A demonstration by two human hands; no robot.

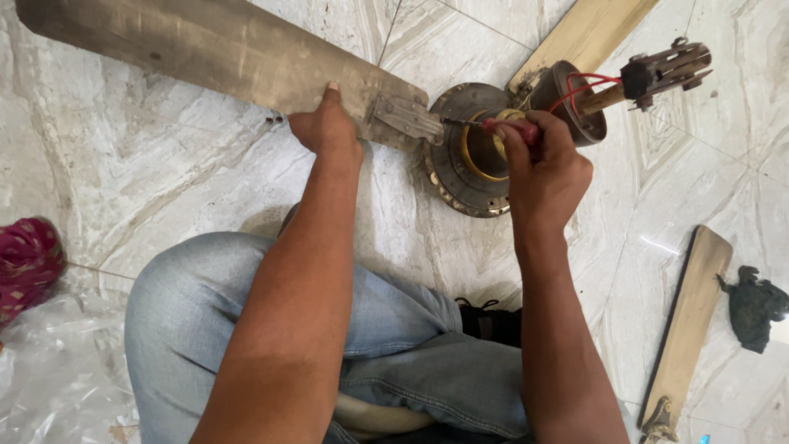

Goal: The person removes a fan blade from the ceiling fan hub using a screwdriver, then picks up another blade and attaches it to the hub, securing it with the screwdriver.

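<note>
1. A ceiling fan motor (464, 177), round and grimy with a brass-coloured ring at its centre, lies flat on the pale marbled floor tiles (164, 189), just ahead of the person's knees.
2. A long dusty fan blade (205, 49) runs from the motor's left side toward the upper left corner, joined to it by a metal bracket (407, 117).
3. The right hand (542, 168) is closed around the red handle of a screwdriver (493, 126); its thin shaft points left toward the bracket at the motor's rim. The wrist is bent slightly, knuckles up, and the forearm rises straight from the lower edge of the picture.
4. The left hand (327, 127) presses on the near edge of the blade, just left of the bracket. The thumb lies flat on top; the other fingers curl down at the edge, and I cannot tell if they wrap beneath it. The arm is extended forward over the left knee.
5. Two small screws (274, 120) lie on the floor just left of that hand.
6. Behind the motor, a dark cup-shaped cover (575, 103) sits on the down rod (604, 99), with red wires looping to it.
7. A second blade (689, 321) lies well apart at the right, beside a dark rag (754, 306).
8. The person sits in blue jeans (205, 296); pink cloth (29, 263) shows at the left edge.
</note>
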